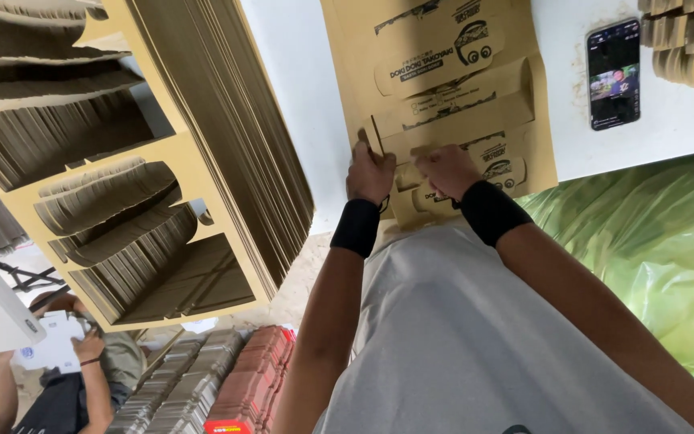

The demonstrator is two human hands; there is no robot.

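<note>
- So, mid-job by the look of it: left hand [369,173] and right hand [447,170] both down on the near end of the printed cardboard sheet [443,80], right at the white table [299,104] edge.
- Left hand clenched, pinching the sheet's near-left corner between thumb and fingers; right hand curled in a loose fist, knuckles pressing on a die-cut piece [459,193] just right of that pinch. Can't tell if the right fingers actually clamp anything.
- Near-end pieces look partly lifted or popped out of the sheet; the shapes further from the grip, toward the far end, still sit flat and joined. Guessing only the first bit is done, most of it left.
- Long axis of the sheet runs straight away from the hands, across the table; print reads sideways from here.
- Left of the grip: big stack of brown sheets [202,137], waiting.
- Right and beyond the grip: phone [614,74], screen lit, well apart from the sheet.
- Right below the table edge: green plastic bag [652,249].
</note>
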